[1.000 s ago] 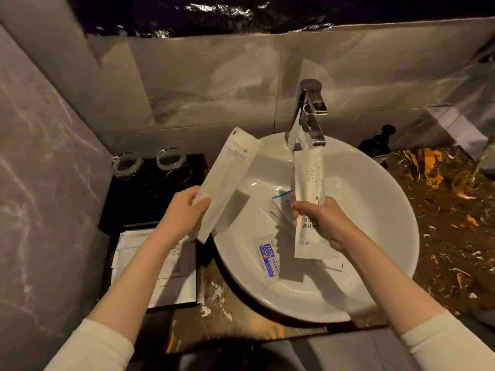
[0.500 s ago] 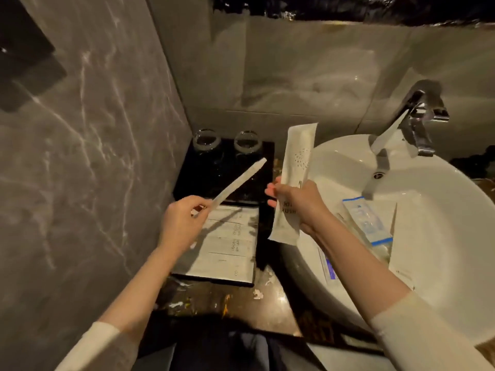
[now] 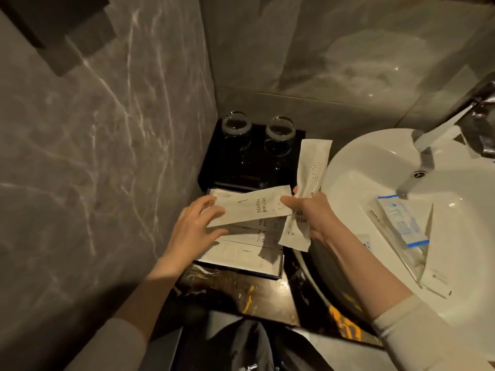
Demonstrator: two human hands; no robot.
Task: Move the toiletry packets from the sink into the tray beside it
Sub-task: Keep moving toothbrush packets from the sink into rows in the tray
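A flat, matte paper toothbrush packet [image 3: 251,207], long and rectangular with "TOOTH BRUSH" printed on it, lies slanted across the top of the black tray [image 3: 278,269], which sits just left of the sink [image 3: 356,167]. The left hand [image 3: 192,231] rests on the packet's left end with fingers spread and nearly straight, pressing rather than gripping. Under it in the tray lie more pale paper packets [image 3: 241,253], stacked flat in overlapping rows.

The right hand [image 3: 313,212] hangs over the gap between tray and sink, fingers curled round a second toothbrush packet [image 3: 308,188] held almost upright; that packet is the same creamy paper, with a dotted pattern near its upper end. The thumb tip reaches the right end of the slanted packet.

The sink is a round, glossy white ceramic bowl. Inside it, right of the tray, lie a clear plastic packet with blue print [image 3: 401,223] and a flat white packet [image 3: 434,279]. Two clear drinking glasses [image 3: 257,132] stand upside down on a black platform behind the tray. Polished grey marble [image 3: 107,156] with white veins lines the wall left of the tray.
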